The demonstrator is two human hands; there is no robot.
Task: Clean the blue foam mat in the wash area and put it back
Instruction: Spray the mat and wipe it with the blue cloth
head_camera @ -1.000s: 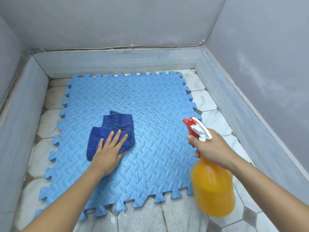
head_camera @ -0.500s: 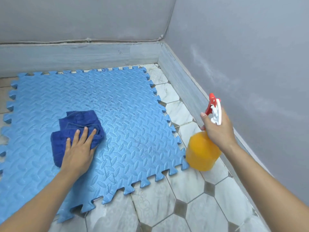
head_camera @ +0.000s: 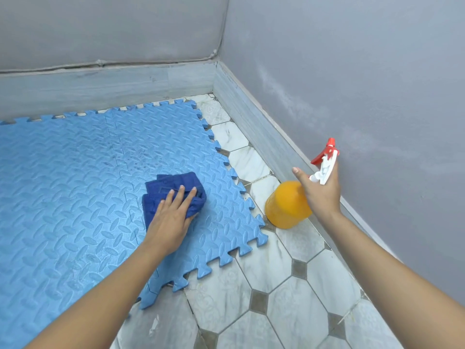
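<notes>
The blue foam mat (head_camera: 75, 187) with a raised tread pattern and jigsaw edges lies flat on the tiled floor and fills the left of the view. My left hand (head_camera: 173, 217) presses flat on a folded dark blue cloth (head_camera: 163, 190) near the mat's right edge. My right hand (head_camera: 322, 190) grips the neck of an orange spray bottle (head_camera: 284, 205) with a red and white trigger head. The bottle's base sits on or just above the tiles beside the mat's right corner, close to the wall.
White marble-look floor tiles (head_camera: 289, 293) with small grey squares run along the mat's right and near sides. A grey skirting ledge (head_camera: 254, 122) and grey walls (head_camera: 352, 71) close in the far side and the right side.
My right hand has carried the spray bottle from above the mat's near right edge down to the tiles by the right wall. My left hand has slid the cloth to the right across the mat.
</notes>
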